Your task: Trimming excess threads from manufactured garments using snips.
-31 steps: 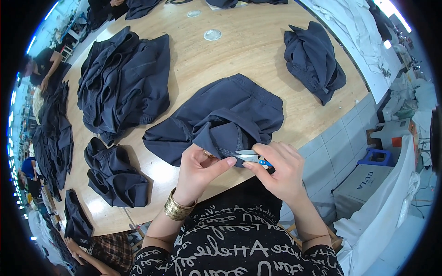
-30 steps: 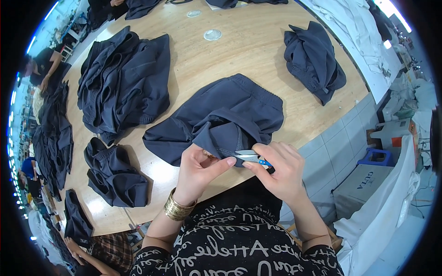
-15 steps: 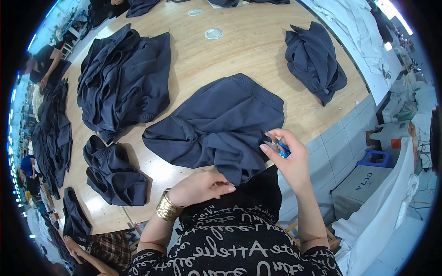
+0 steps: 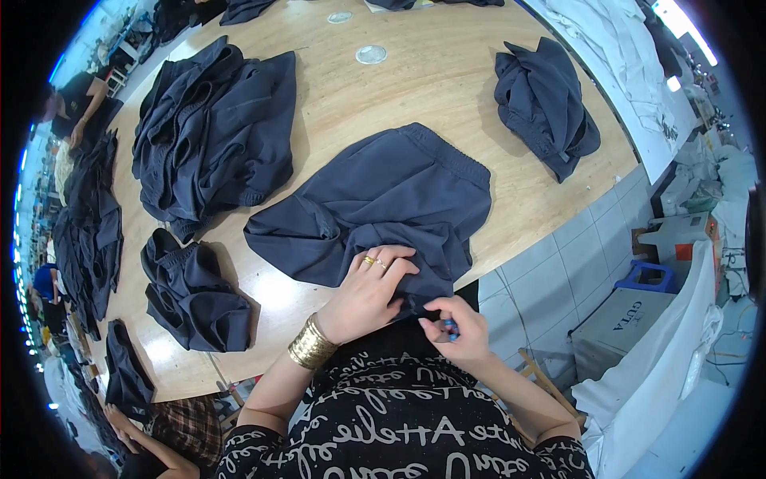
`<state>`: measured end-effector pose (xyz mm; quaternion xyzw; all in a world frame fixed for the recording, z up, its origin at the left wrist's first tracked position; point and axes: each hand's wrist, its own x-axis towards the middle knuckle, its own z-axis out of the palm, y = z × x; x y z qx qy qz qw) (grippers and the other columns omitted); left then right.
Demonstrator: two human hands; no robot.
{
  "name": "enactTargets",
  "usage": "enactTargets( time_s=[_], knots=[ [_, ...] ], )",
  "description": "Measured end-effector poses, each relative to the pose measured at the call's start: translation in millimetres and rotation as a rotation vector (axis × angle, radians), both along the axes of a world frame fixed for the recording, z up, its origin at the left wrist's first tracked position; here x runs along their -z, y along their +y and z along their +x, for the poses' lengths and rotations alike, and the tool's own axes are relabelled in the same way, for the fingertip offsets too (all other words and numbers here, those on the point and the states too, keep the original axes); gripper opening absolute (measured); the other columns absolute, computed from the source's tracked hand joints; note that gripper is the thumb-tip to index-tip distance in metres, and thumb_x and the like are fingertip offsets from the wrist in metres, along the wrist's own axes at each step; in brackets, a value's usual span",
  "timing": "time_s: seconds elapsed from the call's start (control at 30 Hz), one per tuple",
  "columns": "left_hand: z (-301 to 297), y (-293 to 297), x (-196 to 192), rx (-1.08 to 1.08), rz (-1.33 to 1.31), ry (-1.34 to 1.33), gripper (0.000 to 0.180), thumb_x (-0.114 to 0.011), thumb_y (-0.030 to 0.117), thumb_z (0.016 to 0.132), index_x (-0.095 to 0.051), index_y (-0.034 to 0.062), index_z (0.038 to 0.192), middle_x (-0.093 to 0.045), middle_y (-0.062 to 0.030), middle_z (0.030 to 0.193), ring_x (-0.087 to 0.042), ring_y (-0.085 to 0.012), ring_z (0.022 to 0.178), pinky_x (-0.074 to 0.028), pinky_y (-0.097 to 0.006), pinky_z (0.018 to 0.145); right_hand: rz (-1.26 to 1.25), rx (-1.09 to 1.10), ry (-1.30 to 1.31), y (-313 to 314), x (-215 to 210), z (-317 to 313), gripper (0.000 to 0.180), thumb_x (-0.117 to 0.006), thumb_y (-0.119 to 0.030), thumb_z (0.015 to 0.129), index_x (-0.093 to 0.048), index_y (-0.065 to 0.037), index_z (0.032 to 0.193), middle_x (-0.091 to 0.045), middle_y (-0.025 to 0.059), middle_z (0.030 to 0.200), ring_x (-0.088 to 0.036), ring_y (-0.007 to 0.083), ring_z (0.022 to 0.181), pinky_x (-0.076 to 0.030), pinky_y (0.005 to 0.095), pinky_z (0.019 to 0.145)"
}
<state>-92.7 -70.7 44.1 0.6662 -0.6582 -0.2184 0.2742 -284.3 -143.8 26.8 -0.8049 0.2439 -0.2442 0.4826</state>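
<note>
Half a second ago the left hand (image 4: 369,293) lay flat on the near edge of the dark garment (image 4: 381,214) while the right hand (image 4: 461,331) was lifted off to its right side with the small blue-handled tool (image 4: 450,329). Now the left hand's fingers are curled, gripping a fold of the garment's near hem, and the right hand has dropped to that same hem, fingers pinched around the tool, so the work looks to have resumed at that edge. The garment lies spread on the wooden table (image 4: 415,88), at its near edge. Left of the garment sit a large heap of dark clothes (image 4: 215,128) and a smaller bundle (image 4: 187,291); to its right, another bundle (image 4: 546,100). Nothing crowds the hem.
</note>
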Motion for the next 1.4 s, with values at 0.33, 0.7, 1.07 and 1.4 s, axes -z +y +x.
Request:
enactTargets(
  time_s=[0.33,0.7,1.07,1.4],
  knots=[
    [16,3,12,-0.159,-0.144,0.225,0.012,-0.065,0.009,0.081,-0.066,0.0002,0.09,-0.064,-0.0092,0.091,-0.061,-0.0227,0.082,-0.047,-0.029,0.068,-0.195,0.175,0.213,-44,33,20,0.026,-0.067,0.0,0.072,-0.058,-0.007,0.096,-0.061,0.0098,0.084,-0.063,0.0292,0.072,-0.05,0.0342,0.06],
    [-7,-19,1,-0.298,0.092,1.171,0.017,-0.06,0.018,0.091,-0.057,0.0019,0.086,-0.058,-0.0001,0.073,-0.052,-0.0053,0.066,-0.042,-0.023,0.06,-0.167,0.074,-0.013,-79,-31,82,0.036,-0.062,0.008,0.075,-0.06,-0.002,0.109,-0.062,0.0093,0.099,-0.061,0.0218,0.091,-0.046,0.0277,0.081],
    [-1,-27,-33,-0.531,-0.081,1.688,0.025,-0.055,0.013,0.093,-0.054,0.0034,0.116,-0.066,-0.0024,0.101,-0.061,-0.0071,0.087,-0.048,-0.024,0.08,-0.083,0.107,-0.046,-40,-40,42,0.015,-0.073,-0.002,0.073,-0.063,-0.003,0.084,-0.052,0.0033,0.075,-0.05,0.0119,0.061,-0.039,0.0232,0.053],
    [3,-18,-18,-0.462,0.039,1.426,0.012,-0.062,0.012,0.089,-0.062,0.0043,0.098,-0.065,0.0002,0.085,-0.056,-0.0041,0.076,-0.045,-0.021,0.072,-0.109,0.098,-0.008,-42,-43,34,0.024,-0.069,0.004,0.06,-0.062,-0.006,0.08,-0.053,0.0026,0.077,-0.059,0.0169,0.062,-0.045,0.0273,0.052]
  ],
)
